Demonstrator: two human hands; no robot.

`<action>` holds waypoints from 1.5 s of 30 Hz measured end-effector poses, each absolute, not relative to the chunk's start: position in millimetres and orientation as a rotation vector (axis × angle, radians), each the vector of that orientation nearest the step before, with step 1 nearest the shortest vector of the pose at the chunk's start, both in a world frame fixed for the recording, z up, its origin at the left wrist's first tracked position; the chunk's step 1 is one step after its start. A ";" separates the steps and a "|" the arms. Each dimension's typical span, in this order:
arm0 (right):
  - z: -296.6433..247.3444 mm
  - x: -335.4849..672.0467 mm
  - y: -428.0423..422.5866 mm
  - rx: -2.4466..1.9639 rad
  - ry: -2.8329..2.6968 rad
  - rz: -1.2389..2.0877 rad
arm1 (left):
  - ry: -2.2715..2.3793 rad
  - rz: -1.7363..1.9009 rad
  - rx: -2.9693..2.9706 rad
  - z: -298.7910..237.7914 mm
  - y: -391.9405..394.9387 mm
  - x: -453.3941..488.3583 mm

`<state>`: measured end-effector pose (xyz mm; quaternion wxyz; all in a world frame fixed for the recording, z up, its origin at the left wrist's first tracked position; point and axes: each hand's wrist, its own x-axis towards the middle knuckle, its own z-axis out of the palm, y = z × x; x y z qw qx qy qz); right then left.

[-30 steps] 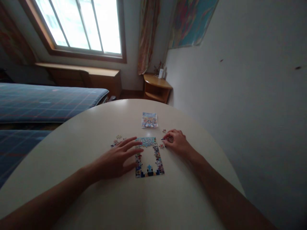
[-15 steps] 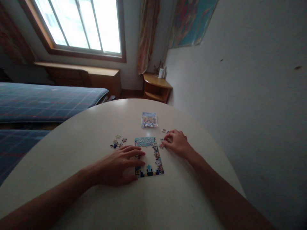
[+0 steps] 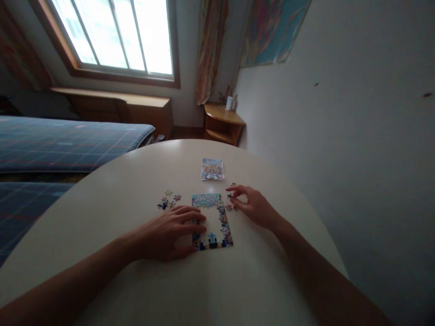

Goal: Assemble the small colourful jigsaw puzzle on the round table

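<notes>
A partly assembled jigsaw puzzle (image 3: 224, 222) lies on the table, its picture border joined around a pale open middle. My left hand (image 3: 170, 231) rests flat with spread fingers over the puzzle's left edge and holds nothing. To the right of the puzzle, my right hand (image 3: 251, 203) pinches a small dark puzzle piece (image 3: 230, 195) at its fingertips. Loose puzzle pieces (image 3: 229, 208) lie beneath and beside that hand, some of them covered by it. Another group of loose pieces (image 3: 164, 204) is scattered beyond my left hand.
A small printed picture sheet or packet (image 3: 212, 169) lies beyond the puzzle on the round white table (image 3: 142, 290). A plaid mattress (image 3: 74, 140) stands to the left, a wall (image 3: 340, 149) to the right. A wooden corner shelf (image 3: 224, 114) is behind the table.
My right hand's index finger has stretched out and lifted, with a gap now showing between finger and thumb. My left hand stays in place on the puzzle.
</notes>
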<state>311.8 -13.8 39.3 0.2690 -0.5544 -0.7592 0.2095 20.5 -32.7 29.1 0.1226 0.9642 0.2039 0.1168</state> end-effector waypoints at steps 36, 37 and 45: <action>51.0 273.4 -45.5 -1.495 -2.126 1.069 | 0.426 0.340 2.812 36.5 -38.8 27.0; 51.2 273.9 -45.1 -1.499 -2.130 1.078 | 0.426 0.342 2.812 36.2 -38.8 27.1; 49.8 278.3 -45.8 -1.358 -2.282 0.990 | 0.419 0.386 2.808 35.9 -39.6 26.9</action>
